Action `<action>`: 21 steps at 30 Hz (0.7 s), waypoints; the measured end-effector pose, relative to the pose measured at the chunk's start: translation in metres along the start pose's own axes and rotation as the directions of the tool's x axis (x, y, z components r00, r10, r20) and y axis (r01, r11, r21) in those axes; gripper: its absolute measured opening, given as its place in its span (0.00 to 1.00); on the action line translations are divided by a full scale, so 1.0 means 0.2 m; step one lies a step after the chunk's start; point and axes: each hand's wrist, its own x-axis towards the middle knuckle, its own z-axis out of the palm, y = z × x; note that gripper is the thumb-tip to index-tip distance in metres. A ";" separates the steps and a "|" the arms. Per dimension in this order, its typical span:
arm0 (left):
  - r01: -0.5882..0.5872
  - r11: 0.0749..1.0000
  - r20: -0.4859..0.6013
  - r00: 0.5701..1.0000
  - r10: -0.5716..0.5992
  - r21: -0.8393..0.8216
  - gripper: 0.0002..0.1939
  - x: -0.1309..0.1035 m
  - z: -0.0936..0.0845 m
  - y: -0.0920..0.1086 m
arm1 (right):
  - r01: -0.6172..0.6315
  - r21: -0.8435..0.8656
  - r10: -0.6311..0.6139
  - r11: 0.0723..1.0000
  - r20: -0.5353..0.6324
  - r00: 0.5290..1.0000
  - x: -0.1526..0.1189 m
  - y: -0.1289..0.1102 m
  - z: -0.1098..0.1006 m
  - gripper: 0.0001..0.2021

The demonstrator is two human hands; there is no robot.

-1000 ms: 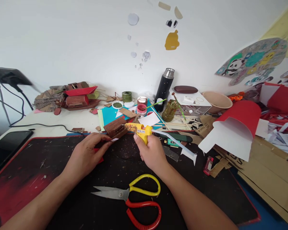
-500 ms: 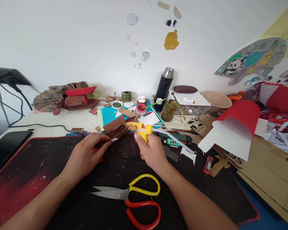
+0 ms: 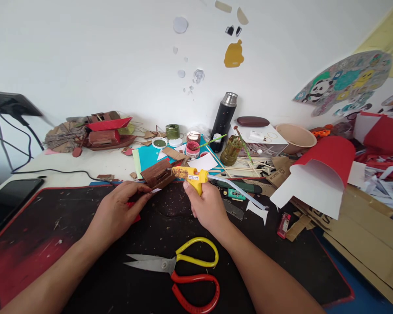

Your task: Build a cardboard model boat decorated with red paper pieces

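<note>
My right hand (image 3: 208, 205) is wrapped round the handle of a yellow hot glue gun (image 3: 196, 176). A long translucent glue stick (image 3: 239, 191) trails from its back end. The gun's nozzle points left and lies over a brown, box-like model piece (image 3: 157, 173). Beside that piece, my left hand (image 3: 121, 207) pinches a small piece of paper (image 3: 156, 190) whose white edge shows past the fingertips. Red material (image 3: 136, 213) shows beneath the left hand; whether it belongs to the same piece I cannot tell. Open scissors (image 3: 165, 264) with yellow and red handles lie nearer to me.
Behind the hands stand paint pots (image 3: 192, 149), a black thermos (image 3: 223, 122) and a jar of brushes (image 3: 232, 150). Brown model boats (image 3: 105, 135) sit back left, a phone (image 3: 13, 205) at far left. Rolled red-and-white paper (image 3: 327, 161) and cardboard (image 3: 370, 235) lie right.
</note>
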 end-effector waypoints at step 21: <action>-0.030 1.000 -0.015 0.999 0.031 0.006 0.21 0.00 0.01 -0.02 | 0.005 -0.021 -0.005 1.000 0.001 1.000 0.00 0.02 0.01 0.23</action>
